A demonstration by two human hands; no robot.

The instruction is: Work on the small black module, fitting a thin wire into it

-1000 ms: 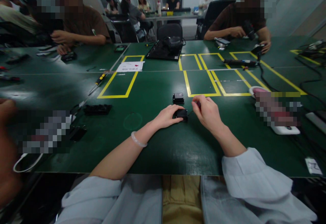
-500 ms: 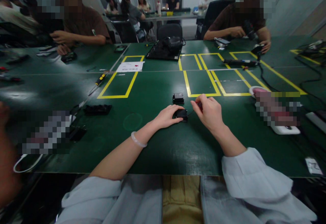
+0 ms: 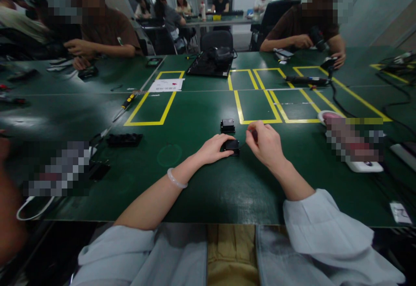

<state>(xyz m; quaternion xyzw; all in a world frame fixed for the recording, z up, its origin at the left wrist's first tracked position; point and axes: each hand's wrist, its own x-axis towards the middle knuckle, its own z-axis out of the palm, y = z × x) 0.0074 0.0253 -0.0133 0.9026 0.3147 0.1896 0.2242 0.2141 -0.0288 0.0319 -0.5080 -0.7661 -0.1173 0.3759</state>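
My left hand (image 3: 218, 148) is closed around a small black box-shaped part (image 3: 232, 147), which rests on the green table (image 3: 208, 186). Its fingers press on the part from its back and front edges. In the fist of my right hand (image 3: 265, 144) is a small dark screwdriver (image 3: 243, 144), mostly hidden by the fingers. The slim shaft points left at the right side of the part; whether the tip touches it I cannot tell. Just behind stands a second black part (image 3: 227, 125) of similar shape, untouched.
A black ribbed part (image 3: 125, 140) lies on the left, with a yellow-black screwdriver (image 3: 128, 101) farther back. Yellow tape rectangles (image 3: 162, 123) mark the table. To the right is a white-edged device (image 3: 365, 166), partly blurred. Co-workers sit across the table; another person's arm shows at far left.
My right hand has shifted slightly to the right with the screwdriver. The left hand and the black part have stayed in place.
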